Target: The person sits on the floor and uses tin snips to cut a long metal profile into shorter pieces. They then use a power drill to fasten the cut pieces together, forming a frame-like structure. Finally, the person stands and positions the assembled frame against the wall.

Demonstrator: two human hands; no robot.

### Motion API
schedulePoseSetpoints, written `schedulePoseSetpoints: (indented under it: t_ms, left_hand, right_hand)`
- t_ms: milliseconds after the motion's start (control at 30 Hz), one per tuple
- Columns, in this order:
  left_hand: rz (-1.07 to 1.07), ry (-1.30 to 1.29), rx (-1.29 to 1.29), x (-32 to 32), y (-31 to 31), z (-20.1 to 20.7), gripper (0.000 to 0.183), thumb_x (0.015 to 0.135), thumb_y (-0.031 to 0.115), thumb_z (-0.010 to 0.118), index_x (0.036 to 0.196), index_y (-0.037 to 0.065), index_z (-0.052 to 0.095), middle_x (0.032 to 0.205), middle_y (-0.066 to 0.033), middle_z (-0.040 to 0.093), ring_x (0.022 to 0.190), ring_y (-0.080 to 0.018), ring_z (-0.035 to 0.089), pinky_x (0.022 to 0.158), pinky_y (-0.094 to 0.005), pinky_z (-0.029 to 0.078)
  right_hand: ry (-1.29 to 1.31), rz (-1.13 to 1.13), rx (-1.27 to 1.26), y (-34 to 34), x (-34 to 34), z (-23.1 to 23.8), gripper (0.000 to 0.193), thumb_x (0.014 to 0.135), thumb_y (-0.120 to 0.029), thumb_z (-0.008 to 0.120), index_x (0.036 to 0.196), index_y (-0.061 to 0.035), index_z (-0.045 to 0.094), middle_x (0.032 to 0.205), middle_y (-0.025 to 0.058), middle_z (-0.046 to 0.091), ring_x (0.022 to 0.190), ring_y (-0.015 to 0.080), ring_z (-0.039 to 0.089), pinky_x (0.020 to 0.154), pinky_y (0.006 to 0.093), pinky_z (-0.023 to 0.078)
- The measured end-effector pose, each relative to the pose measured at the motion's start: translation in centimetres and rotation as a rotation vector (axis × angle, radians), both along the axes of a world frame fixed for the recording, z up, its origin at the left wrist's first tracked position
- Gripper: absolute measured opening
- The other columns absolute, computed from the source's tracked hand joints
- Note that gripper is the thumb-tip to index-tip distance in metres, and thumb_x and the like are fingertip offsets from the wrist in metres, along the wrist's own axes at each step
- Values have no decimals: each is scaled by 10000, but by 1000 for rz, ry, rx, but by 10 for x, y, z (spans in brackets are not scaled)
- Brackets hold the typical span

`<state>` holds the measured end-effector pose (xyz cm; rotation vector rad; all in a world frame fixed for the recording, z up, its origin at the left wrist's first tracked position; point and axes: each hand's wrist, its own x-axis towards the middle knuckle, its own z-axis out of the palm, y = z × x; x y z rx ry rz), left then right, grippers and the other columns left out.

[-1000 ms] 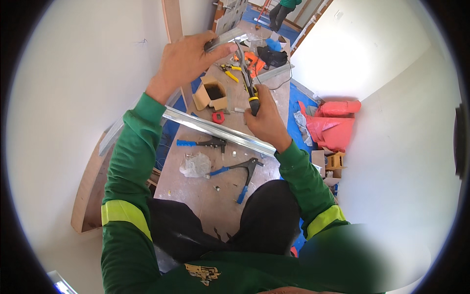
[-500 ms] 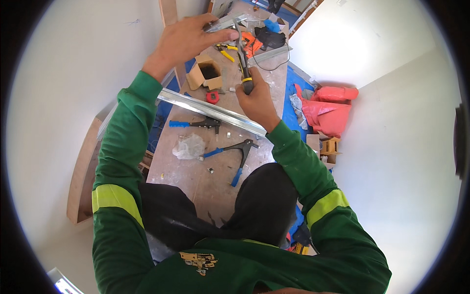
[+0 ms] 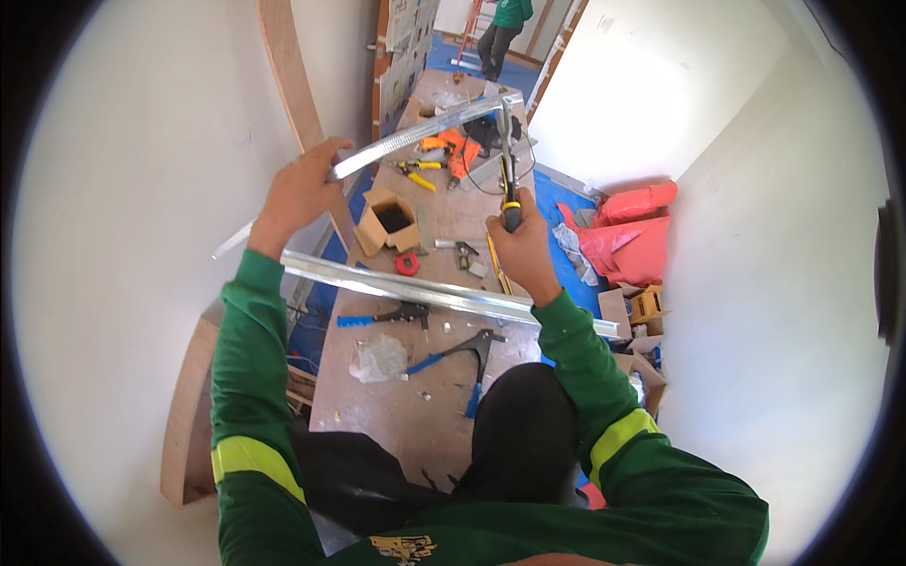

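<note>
My left hand [image 3: 304, 193] is closed round a silver metal channel [image 3: 415, 137], which slants up and away to the right. In my right hand [image 3: 525, 241] is a hand tool [image 3: 511, 193] with a metal shaft and a black-and-yellow grip. The tool's far end meets the channel's far end; its exact kind I cannot make out. Under my forearms a second metal channel [image 3: 406, 288] lies across the bench. Nearer my knees are two blue-handled hand riveters [image 3: 382, 316], [image 3: 472, 354] and a clear plastic bag [image 3: 379, 358].
On the wooden bench [image 3: 377, 415] are an open cardboard box [image 3: 387, 222], a red tape measure [image 3: 407, 263], yellow-handled pliers [image 3: 415, 174] and an orange drill [image 3: 460, 156]. Red sheeting [image 3: 632, 231] and boxes [image 3: 646, 307] stand at right. Another person [image 3: 502, 33] stands far off beside a ladder [image 3: 470, 38].
My view has tilted up, bringing the other person into sight. My left hand has moved back along the channel, away from the tool's end. My right hand still grips the tool.
</note>
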<state>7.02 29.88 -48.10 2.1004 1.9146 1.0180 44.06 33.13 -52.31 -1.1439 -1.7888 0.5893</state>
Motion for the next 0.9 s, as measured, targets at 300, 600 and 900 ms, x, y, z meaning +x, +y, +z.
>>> schedulePoseSetpoints:
  t_ms: [300,600,900]
  left_hand:
    - [998,84,857,17,7,85,1010,779,460,1013,1547,19,527,1396,-243,555,1271,-425,533,1119,-546,461]
    - [-334,-1725,857,33,-35,134,1168,1046,758,606,1626,-145,143,1480,-258,366,1445,-501,494,1332,-622,357]
    - [-120,-1960,981,-10,-34,125,873,1081,849,272,1354,26,377,1196,-175,501,1094,-369,608,1133,-654,512]
  right_hand:
    - [189,31,295,1,-54,123,304,948,-40,712,1207,2,558,730,220,626,624,338,680,574,469,473]
    - [279,160,193,-43,-109,118,398,968,-108,701,1308,31,549,877,266,685,777,377,743,651,449,520]
    - [198,338,-168,-72,-135,43,514,978,-158,691,1417,30,502,957,303,698,896,458,728,814,537,539]
